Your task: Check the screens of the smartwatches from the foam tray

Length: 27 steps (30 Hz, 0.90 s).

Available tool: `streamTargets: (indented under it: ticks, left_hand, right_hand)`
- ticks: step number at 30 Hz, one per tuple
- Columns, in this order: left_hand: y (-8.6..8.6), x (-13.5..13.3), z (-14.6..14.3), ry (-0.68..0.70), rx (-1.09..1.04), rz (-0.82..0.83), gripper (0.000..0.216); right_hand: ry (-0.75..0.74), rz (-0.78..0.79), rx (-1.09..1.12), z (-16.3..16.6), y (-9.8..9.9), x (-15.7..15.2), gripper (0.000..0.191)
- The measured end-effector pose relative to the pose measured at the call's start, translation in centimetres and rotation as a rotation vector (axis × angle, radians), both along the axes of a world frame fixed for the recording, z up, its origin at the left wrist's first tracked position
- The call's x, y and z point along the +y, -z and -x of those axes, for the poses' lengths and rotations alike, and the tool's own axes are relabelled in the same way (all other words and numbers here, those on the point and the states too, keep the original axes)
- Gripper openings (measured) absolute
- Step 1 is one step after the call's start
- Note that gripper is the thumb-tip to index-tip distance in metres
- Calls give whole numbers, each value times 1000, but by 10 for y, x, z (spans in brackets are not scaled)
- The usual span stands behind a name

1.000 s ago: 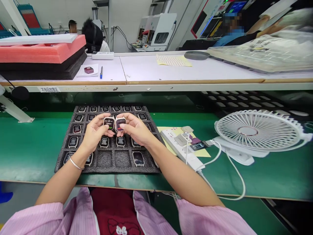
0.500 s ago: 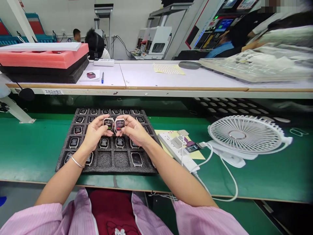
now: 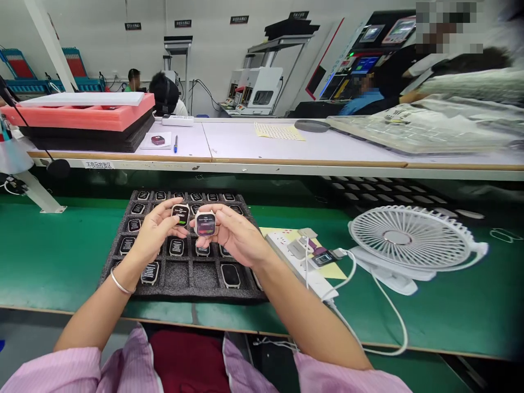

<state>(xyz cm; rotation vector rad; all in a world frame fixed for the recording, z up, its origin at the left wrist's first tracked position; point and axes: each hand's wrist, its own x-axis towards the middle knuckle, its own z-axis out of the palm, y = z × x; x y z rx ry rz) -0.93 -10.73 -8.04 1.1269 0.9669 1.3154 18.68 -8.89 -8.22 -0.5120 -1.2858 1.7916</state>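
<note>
My left hand [image 3: 158, 228] is closed on a smartwatch [image 3: 180, 214] without a strap, its lit screen showing text and a green bar. A second smartwatch [image 3: 205, 224], with a reddish band low on its screen, is gripped in my right hand [image 3: 235, 232]. Both are held side by side, a small gap apart, above a dark grey foam tray [image 3: 164, 292]. Several more watches sit in the tray's compartments, many with text on their screens. Two compartments in the front row hold no watch; beside them lies a watch with a dark screen [image 3: 230, 275].
Right of the tray, a white power strip [image 3: 315, 281] with plugged-in cables lies on yellow paper. A white fan [image 3: 411, 237] stands beyond it. A raised shelf [image 3: 245, 147] spans the back, bearing red and black foam trays [image 3: 98, 115] and a pen [image 3: 176, 144].
My right hand has moved slightly right, drawing its watch away from the left one. The thumb now sits off the right watch's screen. The whole view has tilted up a little.
</note>
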Motion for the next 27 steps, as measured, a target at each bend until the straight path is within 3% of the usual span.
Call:
streamTargets:
  ticks: [7,17,27]
  left_hand:
    - [15,-3,1,23,40,76,44]
    - [32,-2,1,50,16,149,35]
    - [36,-4,1,71,86,174,31]
  right_hand:
    - [37,216,-55,0,24,15,20]
    - [-25,253,-38,-3,44,18,22]
    - [-22,261,-56,-9,49,16,32]
